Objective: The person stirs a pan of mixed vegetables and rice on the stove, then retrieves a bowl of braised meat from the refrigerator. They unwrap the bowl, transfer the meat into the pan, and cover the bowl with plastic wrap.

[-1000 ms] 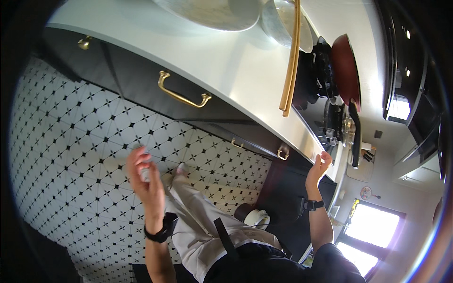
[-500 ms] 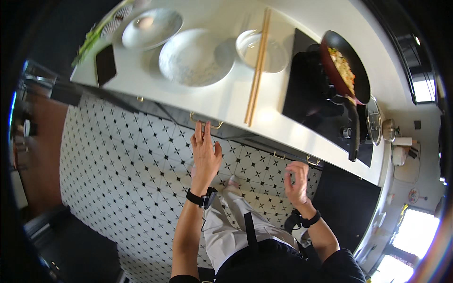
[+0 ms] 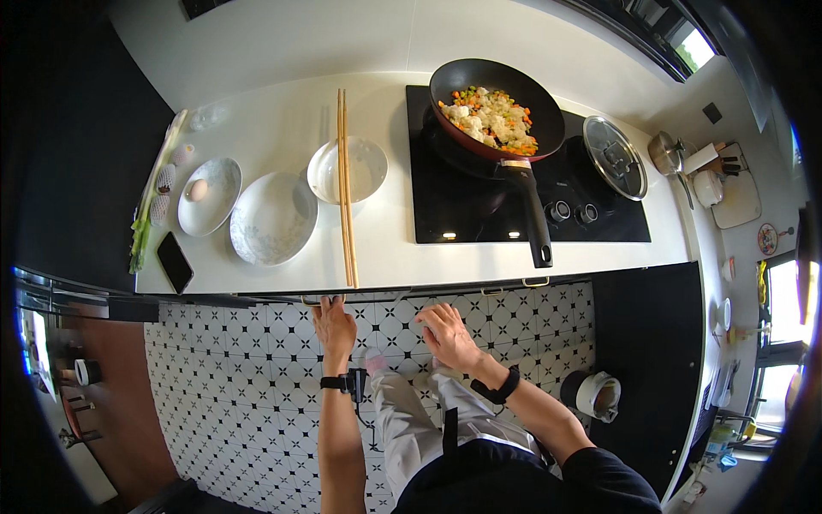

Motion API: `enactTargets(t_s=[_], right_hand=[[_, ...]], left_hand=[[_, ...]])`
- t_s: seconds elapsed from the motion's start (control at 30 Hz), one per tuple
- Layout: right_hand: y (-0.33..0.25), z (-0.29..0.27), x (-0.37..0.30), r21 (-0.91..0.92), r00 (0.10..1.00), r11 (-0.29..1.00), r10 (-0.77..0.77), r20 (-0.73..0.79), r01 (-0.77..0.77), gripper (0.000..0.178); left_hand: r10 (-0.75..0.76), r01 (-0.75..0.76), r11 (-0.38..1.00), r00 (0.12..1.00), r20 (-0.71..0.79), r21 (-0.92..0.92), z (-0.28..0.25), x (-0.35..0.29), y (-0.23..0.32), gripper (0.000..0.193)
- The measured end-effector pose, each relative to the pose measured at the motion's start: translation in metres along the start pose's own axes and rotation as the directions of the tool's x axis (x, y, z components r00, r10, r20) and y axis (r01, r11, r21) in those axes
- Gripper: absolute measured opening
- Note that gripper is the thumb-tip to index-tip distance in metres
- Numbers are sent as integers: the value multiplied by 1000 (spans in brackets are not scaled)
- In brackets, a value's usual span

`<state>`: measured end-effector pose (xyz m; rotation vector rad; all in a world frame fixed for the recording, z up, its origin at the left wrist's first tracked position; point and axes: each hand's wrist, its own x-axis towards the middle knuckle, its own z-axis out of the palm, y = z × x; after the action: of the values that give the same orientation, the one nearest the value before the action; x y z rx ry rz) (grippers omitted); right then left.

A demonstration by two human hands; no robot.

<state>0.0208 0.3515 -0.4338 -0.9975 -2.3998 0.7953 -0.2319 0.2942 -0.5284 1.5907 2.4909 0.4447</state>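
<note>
Gold drawer handle (image 3: 310, 301) under the fingers of our left hand (image 3: 334, 329)

We stand before a white bench (image 3: 385, 261), with both bare hands in front of its near edge, above the patterned tile floor (image 3: 248, 385). The drawer handle is fixed on the dark front, just below the bench top. Our left hand reaches forward to it; the fingers are close to one another and seem to touch the metal, but we cannot tell whether they are hooked firmly around it. Our right hand (image 3: 451, 336) is in the air to the right, apart from the left one, with its fingers loosely bent and slightly spread.

On the bench, beyond our left hand, a pair of long wooden chopsticks (image 3: 345, 193) lies across a white bowl (image 3: 368, 171), the near ends close to the front edge. Just to the left is a larger shallow bowl (image 3: 274, 218), and then an oval plate (image 3: 205, 220) which carries one egg (image 3: 199, 189). A black phone (image 3: 175, 262) lies near the left front corner.

To the right, a black cooktop (image 3: 458, 206) bears a frying pan (image 3: 548, 111). Inside it we see rice (image 3: 492, 124) mixed with orange and green pieces, and the pan's handle points toward us.
</note>
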Motion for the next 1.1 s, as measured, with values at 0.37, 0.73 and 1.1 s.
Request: enactTargets(t_s=[0.37,0.73,1.1], right_hand=[[18,9,9,35,995,999,0,95,-3,18],[17,86,40,19,945,993,-117,304,117,23],[28,199,53,-128,694,879,-265,669,459,52]], left_hand=[[30,-30,1000,999,-27,-5,-4,-42,-18,49],[-63,62,998,996,63,20,-19,-142,-31,52],[-27,25,999,997,-68,-37,-17,-199,-60,44]])
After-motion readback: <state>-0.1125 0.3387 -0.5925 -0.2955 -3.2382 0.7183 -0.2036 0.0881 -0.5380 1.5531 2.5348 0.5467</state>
